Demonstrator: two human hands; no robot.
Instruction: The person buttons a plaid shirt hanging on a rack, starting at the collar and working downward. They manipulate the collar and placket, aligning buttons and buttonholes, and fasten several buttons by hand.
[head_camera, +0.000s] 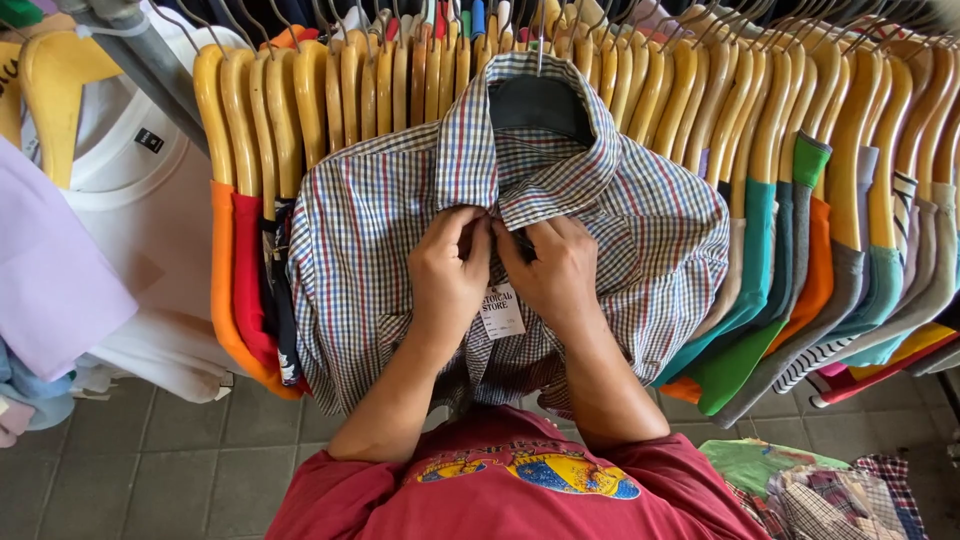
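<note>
Rail: the rack of wooden hangers (640, 90) is packed tight, so a tug at the front could drag neighbouring garments askew.
Checked shirt (380, 230): hangs on its hanger at the front of the rail, facing the person; a downward pull could slip it off.
Left hand (450, 275): pinched narrow on the placket under the collar.
Right hand (555, 270): likewise pinching the placket; fabric may slip.
Paper tag (500, 310): dangling between the wrists, could snag or tear.
</note>
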